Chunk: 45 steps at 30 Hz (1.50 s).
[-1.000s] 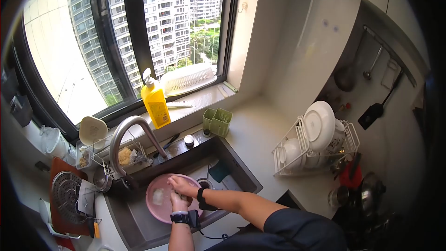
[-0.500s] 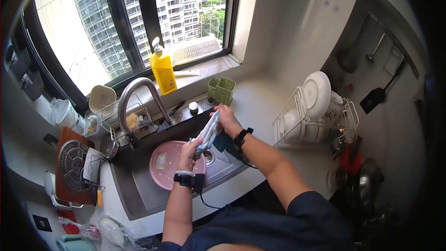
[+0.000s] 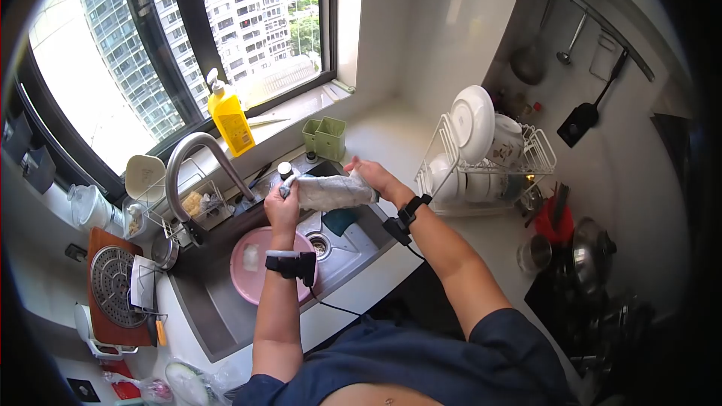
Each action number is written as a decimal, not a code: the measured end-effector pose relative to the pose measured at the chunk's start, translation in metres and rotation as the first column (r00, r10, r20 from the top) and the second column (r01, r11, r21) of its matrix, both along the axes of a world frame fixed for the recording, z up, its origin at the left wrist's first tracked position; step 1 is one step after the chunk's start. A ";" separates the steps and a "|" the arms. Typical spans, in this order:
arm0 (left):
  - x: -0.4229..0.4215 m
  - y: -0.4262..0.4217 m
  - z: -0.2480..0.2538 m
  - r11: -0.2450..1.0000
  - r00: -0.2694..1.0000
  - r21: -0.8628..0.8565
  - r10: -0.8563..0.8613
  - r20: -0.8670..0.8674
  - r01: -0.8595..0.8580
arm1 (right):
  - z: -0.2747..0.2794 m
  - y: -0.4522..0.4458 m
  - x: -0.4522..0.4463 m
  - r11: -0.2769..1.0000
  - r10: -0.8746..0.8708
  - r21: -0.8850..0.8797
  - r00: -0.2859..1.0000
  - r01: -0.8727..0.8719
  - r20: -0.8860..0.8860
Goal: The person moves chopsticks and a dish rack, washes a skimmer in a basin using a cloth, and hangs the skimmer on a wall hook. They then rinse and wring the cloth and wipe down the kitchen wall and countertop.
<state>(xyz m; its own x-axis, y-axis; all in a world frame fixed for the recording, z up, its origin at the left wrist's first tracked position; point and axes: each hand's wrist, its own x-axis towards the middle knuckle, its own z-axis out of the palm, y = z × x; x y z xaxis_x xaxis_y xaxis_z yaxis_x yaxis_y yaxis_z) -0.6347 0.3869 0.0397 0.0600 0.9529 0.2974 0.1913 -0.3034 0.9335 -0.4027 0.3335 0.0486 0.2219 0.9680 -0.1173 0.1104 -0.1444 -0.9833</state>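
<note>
A pale dishcloth (image 3: pixel 331 192) is stretched between my two hands above the sink (image 3: pixel 201 311). My left hand (image 3: pixel 282 209) is closed on its left end, and my right hand (image 3: pixel 373 179) grips the right end. Under my left forearm, a pink basin (image 3: pixel 244 274) sits in the sink, partly hidden by the arm and a wrist strap. Inside the basin lies a small whitish piece (image 3: pixel 252 257). A dark green cloth (image 3: pixel 340 220) lies beside the drain (image 3: pixel 319 245), below the dishcloth.
The curved faucet (image 3: pixel 174 173) rises behind the sink. A yellow pump bottle (image 3: pixel 232 124) stands by the window, with a green holder (image 3: pixel 329 139) to its right. Dishes fill a white rack (image 3: pixel 444 214) at right. A cutting board (image 3: pixel 101 256) leans at left.
The dishcloth was twisted into a slanted roll; now it is spread wider and nearly level. My hands have moved farther apart, the left one upward. The whole view has shifted left.
</note>
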 end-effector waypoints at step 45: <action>0.207 0.099 0.344 0.737 0.649 0.248 -0.673 0.354 0.629 | 0.370 0.187 0.147 0.258 -0.716 0.881 0.691 0.396 -0.101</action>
